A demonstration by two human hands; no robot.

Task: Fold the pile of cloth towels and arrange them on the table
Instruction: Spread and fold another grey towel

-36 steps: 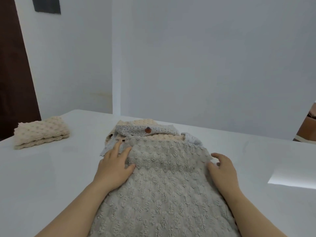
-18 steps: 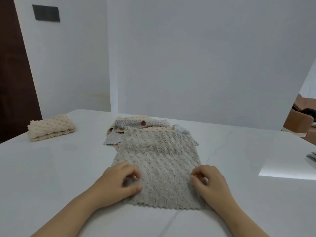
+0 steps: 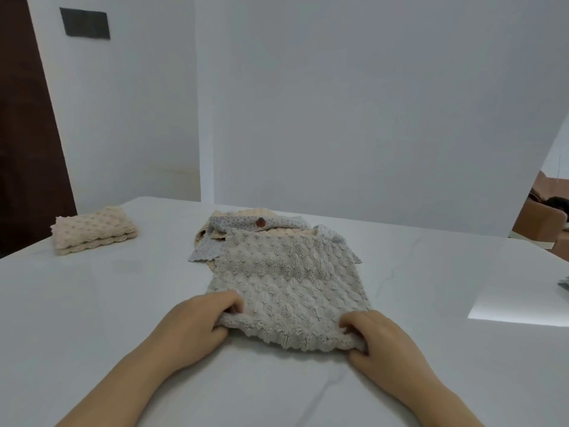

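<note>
Newly raised at its near edge, the fluffy grey cloth towel (image 3: pixel 286 288) sits clamped in my left grip (image 3: pixel 197 328) and right grip (image 3: pixel 381 343), fold starting.

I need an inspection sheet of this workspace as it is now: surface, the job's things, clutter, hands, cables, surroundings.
Surface: white table, smooth.
Job's things: grey towel spread flat, near edge lifted; unfolded pile behind and partly under it; folded cream towel at far left.
Clutter: small grey thing at right edge, cut off, cannot identify.
Hands: left hand and right hand each grip a near corner of the grey towel.
Cables: nothing seen.
Surroundings: white wall, dark panel, dark door.
</note>
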